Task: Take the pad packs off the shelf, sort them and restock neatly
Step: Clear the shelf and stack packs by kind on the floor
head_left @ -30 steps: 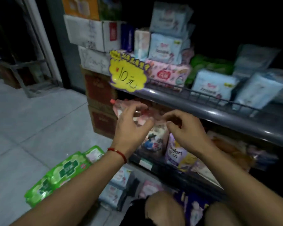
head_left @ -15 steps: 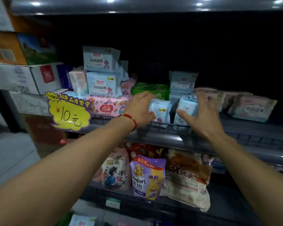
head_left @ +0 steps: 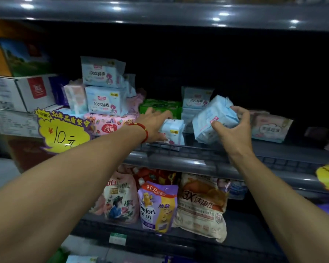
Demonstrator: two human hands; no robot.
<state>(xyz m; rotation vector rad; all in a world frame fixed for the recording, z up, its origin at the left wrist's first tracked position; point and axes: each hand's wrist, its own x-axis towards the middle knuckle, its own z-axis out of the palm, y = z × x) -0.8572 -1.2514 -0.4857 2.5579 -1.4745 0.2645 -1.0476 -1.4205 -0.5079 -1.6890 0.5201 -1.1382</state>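
Pad packs fill the middle shelf (head_left: 179,164). My right hand (head_left: 234,128) grips a light blue pad pack (head_left: 211,118), which is tilted and lifted off the shelf. My left hand (head_left: 154,124), with a red cord at the wrist, closes around a small light blue pack (head_left: 174,130) standing at the shelf's wire front rail. Behind it lie green packs (head_left: 160,106). At the left, two blue packs (head_left: 104,88) are stacked on a pink pack (head_left: 106,124). More blue packs (head_left: 196,99) stand behind my hands, and a pale pack (head_left: 270,128) lies at the right.
A yellow price sign (head_left: 63,131) hangs at the shelf's left front. White cartons (head_left: 21,92) are stacked further left. The lower shelf holds detergent pouches (head_left: 158,204). Another shelf edge (head_left: 160,14) runs overhead. The shelf's back is dark.
The view rose from the lower shelf and floor to the middle shelf. Both hands left the pouches and reached up; my right hand has now taken hold of a blue pack and tilted it up.
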